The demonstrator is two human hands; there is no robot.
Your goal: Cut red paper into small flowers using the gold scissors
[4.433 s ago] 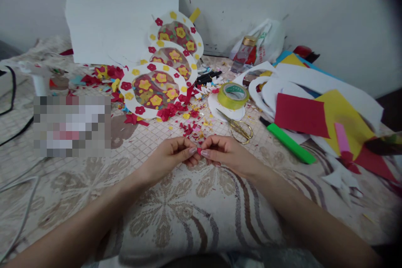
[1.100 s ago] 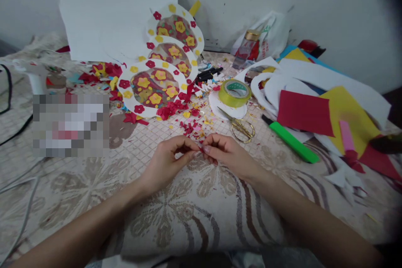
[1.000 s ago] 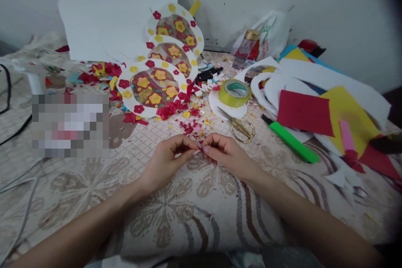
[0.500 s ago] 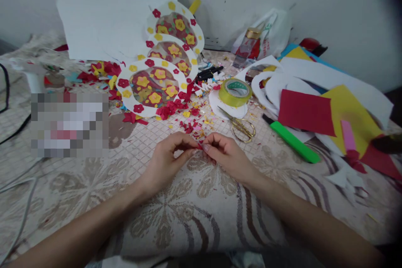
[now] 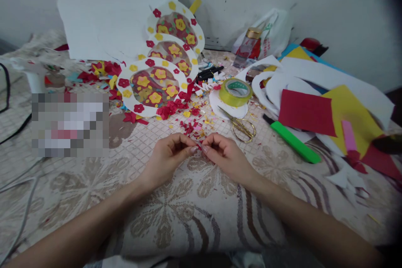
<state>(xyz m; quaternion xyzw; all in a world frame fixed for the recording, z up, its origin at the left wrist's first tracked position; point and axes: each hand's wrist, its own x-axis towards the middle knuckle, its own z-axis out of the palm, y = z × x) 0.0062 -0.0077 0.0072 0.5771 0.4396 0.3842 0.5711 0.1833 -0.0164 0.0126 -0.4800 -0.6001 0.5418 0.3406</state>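
Note:
A small piece of red paper is pinched between the fingertips of both hands, mostly hidden by them. My left hand closes thumb and forefinger on it from the left. From the right, my right hand grips it the same way, the thumbs nearly meeting. Just beyond the fingers lie red, yellow and pink paper scraps. Gold-handled scissors, with blades pointing away to the left, rest on the cloth past my right hand. A green utility knife lies farther right.
Round paper panels with red and yellow flowers lean at the back. Tape sits on a white paper piece. Red paper, yellow paper and white cut-outs spread at right. A bottle stands behind; a cable runs at left.
My left hand's fingers have drawn slightly back to the left and curled more, and its thumb has shifted. My right hand stays nearly still. Both remain on the red paper.

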